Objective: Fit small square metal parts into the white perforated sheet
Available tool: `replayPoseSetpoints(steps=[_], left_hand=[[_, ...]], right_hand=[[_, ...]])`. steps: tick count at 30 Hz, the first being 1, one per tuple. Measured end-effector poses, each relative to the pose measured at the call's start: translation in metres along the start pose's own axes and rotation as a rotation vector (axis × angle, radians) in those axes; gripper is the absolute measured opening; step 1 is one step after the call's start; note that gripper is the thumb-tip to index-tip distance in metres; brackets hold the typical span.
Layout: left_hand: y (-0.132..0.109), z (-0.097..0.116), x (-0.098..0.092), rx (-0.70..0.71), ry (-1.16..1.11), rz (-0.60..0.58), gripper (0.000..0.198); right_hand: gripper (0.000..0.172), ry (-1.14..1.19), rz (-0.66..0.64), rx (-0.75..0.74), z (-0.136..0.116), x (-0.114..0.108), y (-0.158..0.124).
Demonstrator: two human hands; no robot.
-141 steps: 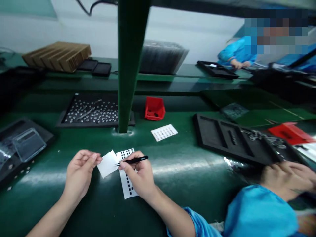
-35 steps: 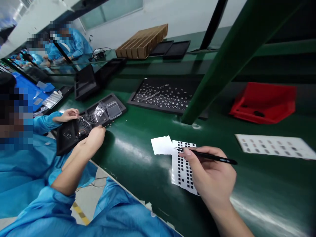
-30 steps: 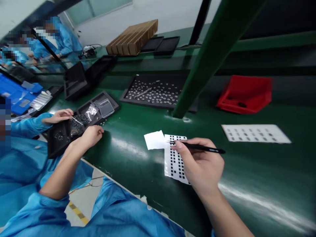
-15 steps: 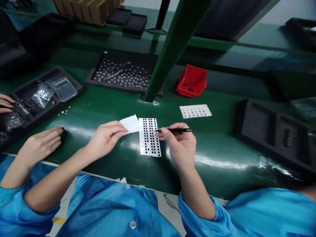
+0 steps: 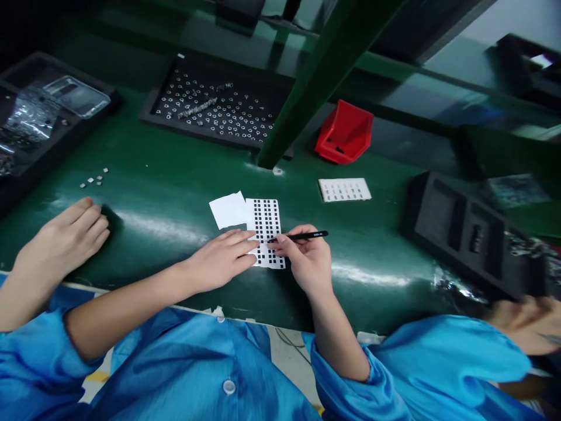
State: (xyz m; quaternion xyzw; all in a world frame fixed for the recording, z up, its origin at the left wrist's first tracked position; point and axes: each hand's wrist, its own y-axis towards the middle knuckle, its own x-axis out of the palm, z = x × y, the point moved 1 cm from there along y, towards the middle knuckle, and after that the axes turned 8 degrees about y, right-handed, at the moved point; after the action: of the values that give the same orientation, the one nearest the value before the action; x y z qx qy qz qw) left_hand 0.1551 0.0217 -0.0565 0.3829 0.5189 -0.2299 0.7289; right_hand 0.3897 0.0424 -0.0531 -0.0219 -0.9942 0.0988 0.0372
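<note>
Far left of the line, a black foam tray point(image 5: 17, 187) holds a clear plastic lid point(image 5: 76, 96) and a crumpled clear bag point(image 5: 33, 114). A few small pale parts point(image 5: 93, 178) lie loose on the green conveyor belt point(image 5: 153, 175) just below it. Under those, a co-worker's hand point(image 5: 59, 248) rests on the belt, fingers curled loosely (not the person's own). Farther up, a black tray point(image 5: 146, 114) is set with rows of small silvery rings. Center: the person's left hand point(image 5: 221, 260) lies open, grasping nothing, its fingertips on the lower-left edge of a white sheet gridded with small black squares point(image 5: 265, 219). That sheet sits flat on the belt, with a piece of white paper point(image 5: 228, 209) touching its left edge. The right hand point(image 5: 307, 257) is closed in a pinch on black tweezers point(image 5: 304, 236), their tips over the sheet's right side. Beyond, a green post point(image 5: 315, 96) rises from the belt, with a red bin point(image 5: 344, 131) and a white card point(image 5: 344, 190) to its right. Farther right sit a black compartment tray point(image 5: 414, 228) and a second co-worker's hand point(image 5: 528, 324), blurred.
</note>
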Motion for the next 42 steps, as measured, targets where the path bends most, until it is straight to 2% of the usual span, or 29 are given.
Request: replayPoseSetpoints(steps=[6,11,14,17,21,27,31,33,34,36,37,38,39,40,41,42], left_hand=[[0.01,-0.005,-0.005,-0.009,0.052,0.045,0.026],[0.033,-0.017,-0.007,-0.104,0.11,0.046,0.023],[0.047,-0.025,-0.001,-0.146,0.136,0.033,0.021],[0.052,-0.03,0.007,-0.182,0.135,0.012,0.021],[0.048,-0.032,0.009,-0.205,0.141,-0.018,0.025],[0.05,-0.03,0.009,-0.229,0.097,-0.026,0.029],[0.053,-0.027,0.016,-0.282,-0.053,0.0,0.04],[0.034,-0.036,0.002,-0.336,-0.15,0.082,0.049],[0.017,-0.045,-0.013,-0.378,-0.186,0.138,0.054],[-0.025,-0.071,-0.054,-0.461,-0.218,0.217,0.062],[-0.045,-0.086,-0.076,-0.496,-0.315,0.264,0.064],[-0.061,-0.097,-0.093,-0.478,-0.417,0.255,0.064],[-0.069,-0.105,-0.104,-0.432,-0.481,0.184,0.063],[-0.07,-0.109,-0.107,-0.441,-0.503,0.122,0.06],[-0.063,-0.107,-0.102,-0.448,-0.492,0.132,0.053],[-0.049,-0.1,-0.09,-0.435,-0.486,0.116,0.043]], right_hand=[[0.046,-0.017,-0.011,-0.052,-0.019,0.0,0.008],[0.042,-0.023,-0.016,-0.154,-0.034,0.009,0.047],[0.043,-0.003,-0.023,-0.164,-0.03,0.018,0.075],[0.041,0.002,-0.022,-0.145,-0.018,0.022,0.091],[0.037,0.006,-0.019,-0.141,-0.007,0.022,0.094],[0.032,0.028,-0.059,-0.169,-0.005,0.029,0.094],[0.033,0.043,-0.041,-0.155,-0.007,0.026,0.094],[0.034,0.047,-0.012,-0.149,-0.008,0.022,0.094],[0.035,0.046,-0.003,-0.141,-0.009,0.02,0.094],[0.037,0.042,-0.004,-0.117,-0.009,0.018,0.094],[0.037,0.041,-0.009,-0.106,-0.008,0.017,0.095],[0.037,0.041,-0.012,-0.099,-0.008,0.017,0.095],[0.037,0.041,-0.012,-0.094,-0.008,0.017,0.095],[0.037,0.042,-0.013,-0.09,-0.007,0.017,0.096],[0.037,0.04,-0.017,-0.086,-0.007,0.017,0.096],[0.037,0.037,-0.023,-0.081,-0.007,0.017,0.096]])
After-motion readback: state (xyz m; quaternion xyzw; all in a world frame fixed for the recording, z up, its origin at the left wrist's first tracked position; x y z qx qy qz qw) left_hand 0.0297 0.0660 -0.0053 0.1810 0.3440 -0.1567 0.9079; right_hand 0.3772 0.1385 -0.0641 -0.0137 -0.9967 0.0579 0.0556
